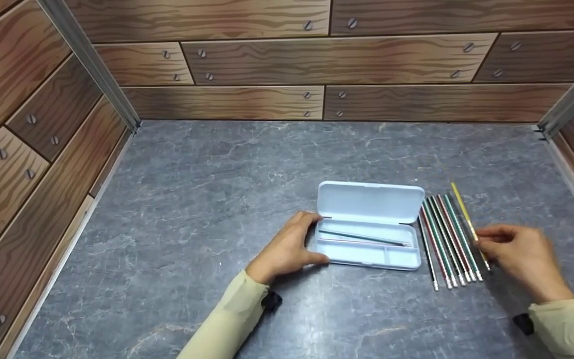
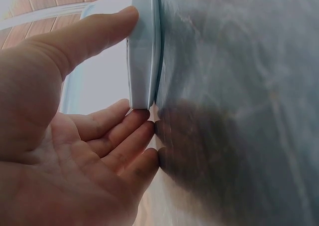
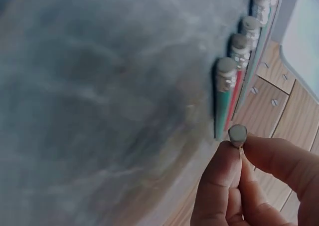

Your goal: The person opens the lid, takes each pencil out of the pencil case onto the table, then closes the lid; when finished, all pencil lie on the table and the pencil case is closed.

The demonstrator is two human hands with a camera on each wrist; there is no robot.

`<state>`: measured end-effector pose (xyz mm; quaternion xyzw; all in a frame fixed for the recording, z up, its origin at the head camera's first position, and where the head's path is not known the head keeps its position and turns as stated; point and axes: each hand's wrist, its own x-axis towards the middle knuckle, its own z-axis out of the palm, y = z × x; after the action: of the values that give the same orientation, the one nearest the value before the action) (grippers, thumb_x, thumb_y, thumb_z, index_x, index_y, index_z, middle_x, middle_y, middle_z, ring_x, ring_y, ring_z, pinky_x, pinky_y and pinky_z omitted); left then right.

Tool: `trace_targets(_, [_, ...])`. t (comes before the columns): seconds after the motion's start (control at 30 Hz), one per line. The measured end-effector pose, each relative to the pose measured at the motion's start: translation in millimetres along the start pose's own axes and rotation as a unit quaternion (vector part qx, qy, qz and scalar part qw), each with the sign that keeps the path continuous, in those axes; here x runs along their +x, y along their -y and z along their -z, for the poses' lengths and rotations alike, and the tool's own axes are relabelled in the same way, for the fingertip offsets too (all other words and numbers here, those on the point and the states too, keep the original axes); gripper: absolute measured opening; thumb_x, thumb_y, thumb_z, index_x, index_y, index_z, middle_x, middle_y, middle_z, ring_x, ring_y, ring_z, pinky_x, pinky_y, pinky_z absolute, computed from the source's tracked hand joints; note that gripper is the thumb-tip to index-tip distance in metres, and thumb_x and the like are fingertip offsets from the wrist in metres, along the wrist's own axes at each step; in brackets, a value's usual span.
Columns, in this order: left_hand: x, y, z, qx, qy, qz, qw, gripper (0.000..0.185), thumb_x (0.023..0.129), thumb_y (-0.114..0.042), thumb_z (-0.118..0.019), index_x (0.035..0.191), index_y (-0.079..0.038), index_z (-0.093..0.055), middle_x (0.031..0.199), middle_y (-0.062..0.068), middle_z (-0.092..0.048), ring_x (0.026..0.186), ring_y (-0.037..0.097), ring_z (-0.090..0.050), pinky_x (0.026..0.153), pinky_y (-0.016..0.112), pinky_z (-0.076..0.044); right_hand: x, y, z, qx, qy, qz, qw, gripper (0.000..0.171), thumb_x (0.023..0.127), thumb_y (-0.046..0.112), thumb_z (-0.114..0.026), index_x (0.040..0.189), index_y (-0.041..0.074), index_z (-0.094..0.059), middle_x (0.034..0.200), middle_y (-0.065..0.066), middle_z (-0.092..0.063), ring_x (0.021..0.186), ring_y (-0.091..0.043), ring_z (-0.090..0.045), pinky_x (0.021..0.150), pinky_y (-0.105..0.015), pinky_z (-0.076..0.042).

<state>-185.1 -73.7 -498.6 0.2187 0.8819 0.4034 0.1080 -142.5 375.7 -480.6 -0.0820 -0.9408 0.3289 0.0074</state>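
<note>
A pale blue pencil case (image 1: pixel 366 201) lies open on the grey surface, lid raised at the back. Inside its long compartment rests a dark green pencil (image 1: pixel 357 236), with a paler one beside it. My left hand (image 1: pixel 292 248) holds the case by its left end, thumb on the front side and fingers at the back corner. With thumb and fingertips, my right hand (image 1: pixel 523 252) pinches a yellow pencil (image 1: pixel 460 202) along its shaft. In the right wrist view that pencil's eraser end (image 3: pixel 238 134) pokes out between the fingertips.
Several striped pencils (image 1: pixel 449 239) in green, red and black lie side by side between the case and my right hand, eraser ends toward me. Wood-patterned walls (image 1: pixel 247 60) enclose the grey marbled tabletop (image 1: pixel 207 189) at the back and sides.
</note>
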Motion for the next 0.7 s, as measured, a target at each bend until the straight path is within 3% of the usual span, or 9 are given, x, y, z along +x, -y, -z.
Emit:
trace_targets(0.17, [-0.2,0.1,-0.2,-0.003,-0.001,-0.004,1.0,0.087,0.083,-0.021,-0.1,0.156,-0.002,-0.056,0.152,0.015,-0.061,0.142,0.03,-0.059,0.13,0.047,-0.046,-1.5,-4.1,2.1,-0.027,0.024,-0.01,0.999,0.034,0.1,0.018,-0.081,0.123,-0.007,-0.08,0.092,-0.009,-0.086,0.068,0.006,-0.065,0.06,-0.019,-0.05])
trace_targets(0.43, [-1.6,1.4,-1.4,-0.005,-0.007,-0.011,0.9999,0.085,0.083,-0.02,-0.1,0.154,-0.001,-0.057,0.151,0.014,-0.062,0.14,0.029,-0.06,0.128,0.047,-0.048,-1.6,-3.2,3.4,-0.048,0.05,-0.026,0.997,0.038,0.101,0.024,-0.081,0.126,-0.005,-0.08,0.089,-0.003,-0.085,0.071,0.0,-0.063,0.063,-0.021,-0.048])
trace_targets(0.7, [-1.2,0.2,-0.7,-0.002,-0.006,-0.01,0.9999,0.086,0.083,-0.02,-0.1,0.154,-0.002,-0.057,0.15,0.015,-0.062,0.14,0.03,-0.059,0.129,0.047,-0.048,0.6,-1.9,3.6,-0.032,0.075,-0.043,0.996,0.04,0.101,0.022,-0.079,0.128,-0.007,-0.078,0.086,0.0,-0.084,0.07,-0.002,-0.069,0.062,-0.021,-0.053])
